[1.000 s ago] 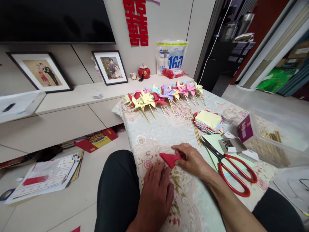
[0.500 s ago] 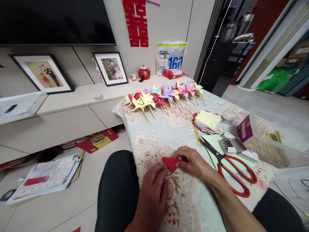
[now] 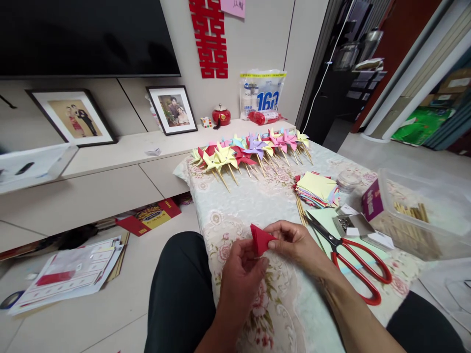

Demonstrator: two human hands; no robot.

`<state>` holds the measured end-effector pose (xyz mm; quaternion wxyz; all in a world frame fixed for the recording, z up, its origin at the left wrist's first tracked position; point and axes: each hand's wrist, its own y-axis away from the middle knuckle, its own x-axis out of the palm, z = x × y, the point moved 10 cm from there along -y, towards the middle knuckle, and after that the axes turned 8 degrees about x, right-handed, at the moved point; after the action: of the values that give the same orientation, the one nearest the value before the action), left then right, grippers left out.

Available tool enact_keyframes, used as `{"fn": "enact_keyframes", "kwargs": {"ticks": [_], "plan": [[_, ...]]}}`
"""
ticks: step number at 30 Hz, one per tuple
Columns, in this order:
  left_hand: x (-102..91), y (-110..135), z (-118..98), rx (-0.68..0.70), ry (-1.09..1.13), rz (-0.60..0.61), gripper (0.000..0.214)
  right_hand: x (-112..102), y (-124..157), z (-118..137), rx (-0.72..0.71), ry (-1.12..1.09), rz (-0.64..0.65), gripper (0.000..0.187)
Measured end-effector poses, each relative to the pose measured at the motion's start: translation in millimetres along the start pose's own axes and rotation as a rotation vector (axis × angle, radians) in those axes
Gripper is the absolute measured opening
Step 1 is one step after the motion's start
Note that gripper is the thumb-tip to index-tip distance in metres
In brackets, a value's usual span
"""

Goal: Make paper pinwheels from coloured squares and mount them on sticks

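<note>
A folded red paper triangle point(image 3: 259, 238) is held just above the flowered tablecloth point(image 3: 257, 201), near its front edge. My left hand point(image 3: 241, 274) grips the paper's lower left side with curled fingers. My right hand point(image 3: 296, 242) pinches its right corner. Red-handled scissors point(image 3: 353, 257) lie just right of my right hand. A stack of coloured paper squares point(image 3: 318, 189) sits further back, with a few wooden sticks point(image 3: 300, 208) beside it.
Several finished paper pinwheels point(image 3: 250, 149) lie in a row at the table's far end. A clear plastic box point(image 3: 419, 213) of sticks, a purple box point(image 3: 371, 200) and a small jar point(image 3: 348, 180) stand at the right. Papers point(image 3: 69, 272) litter the floor at left.
Both hands have lifted the red paper off the cloth, where it lay pressed flat. My left hand, flat before, now curls around the paper's edge.
</note>
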<state>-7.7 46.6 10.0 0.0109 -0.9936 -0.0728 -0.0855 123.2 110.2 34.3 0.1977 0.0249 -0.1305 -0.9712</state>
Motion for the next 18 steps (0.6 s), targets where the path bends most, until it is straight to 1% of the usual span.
{"fn": "enact_keyframes", "kwargs": {"ticks": [2,5,9,11,14,16,18], "plan": [[3.6,-3.7,-2.0,-0.028,0.034,-0.025,0.019,2.0,0.1,-0.5,0.004,-0.009,0.017,0.038],[0.1,-7.4,-6.9,-0.054,0.009,-0.074,0.015,4.6,0.2,-2.4,0.01,0.014,0.044,0.039],[-2.2,-11.8,-14.2,-0.032,-0.027,-0.066,0.011,8.9,2.3,-1.8,0.004,0.098,0.075,0.031],[-4.1,-11.8,-10.3,-0.063,0.057,-0.099,0.015,12.7,3.9,-0.5,-0.005,0.145,0.096,0.03],[-2.8,-9.9,-0.8,-0.129,0.309,-0.137,0.024,18.1,8.0,2.3,-0.033,0.204,0.125,0.027],[-2.5,-9.0,2.5,-0.161,0.414,-0.136,0.026,12.1,13.2,4.7,-0.067,0.266,0.071,0.022],[-6.7,-7.8,4.7,-0.194,0.454,-0.149,0.027,-6.7,23.6,7.0,-0.113,0.381,-0.072,0.019]]}}
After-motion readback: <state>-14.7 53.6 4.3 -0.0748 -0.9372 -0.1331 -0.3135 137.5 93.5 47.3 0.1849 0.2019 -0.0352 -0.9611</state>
